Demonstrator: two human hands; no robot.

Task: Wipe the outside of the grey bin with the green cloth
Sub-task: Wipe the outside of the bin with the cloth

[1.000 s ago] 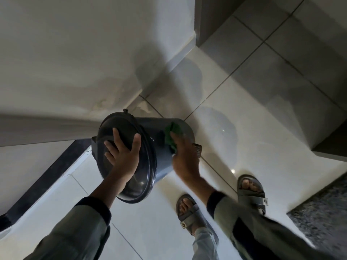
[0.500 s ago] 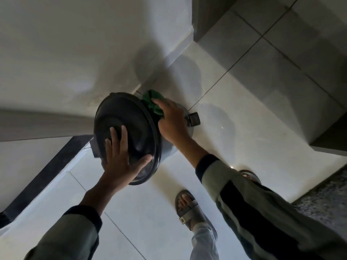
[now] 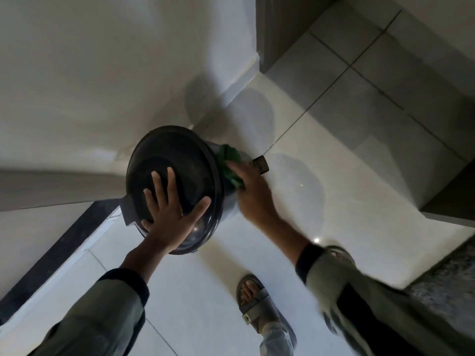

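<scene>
The grey bin [image 3: 164, 160] stands on the tiled floor beside a white wall, its dark round lid facing me. My left hand [image 3: 171, 209] lies flat on the lid with fingers spread, holding nothing. My right hand [image 3: 253, 194] presses the green cloth [image 3: 230, 164] against the bin's right side, just under the lid's rim. Most of the bin's side wall is hidden behind the lid and my right hand. The bin's foot pedal [image 3: 261, 164] sticks out at the right near the floor.
A white wall [image 3: 102, 73] rises directly behind the bin. A dark door frame [image 3: 277, 34] stands at the back right, and a dark strip [image 3: 59, 255] runs along the floor at left. My sandalled feet [image 3: 253, 301] stand below the bin. A speckled mat [image 3: 447, 283] lies at right.
My right hand has slid the green cloth from the bin's top edge down its right side. My left hand has shifted slightly on the lid, and the bin has turned a little.
</scene>
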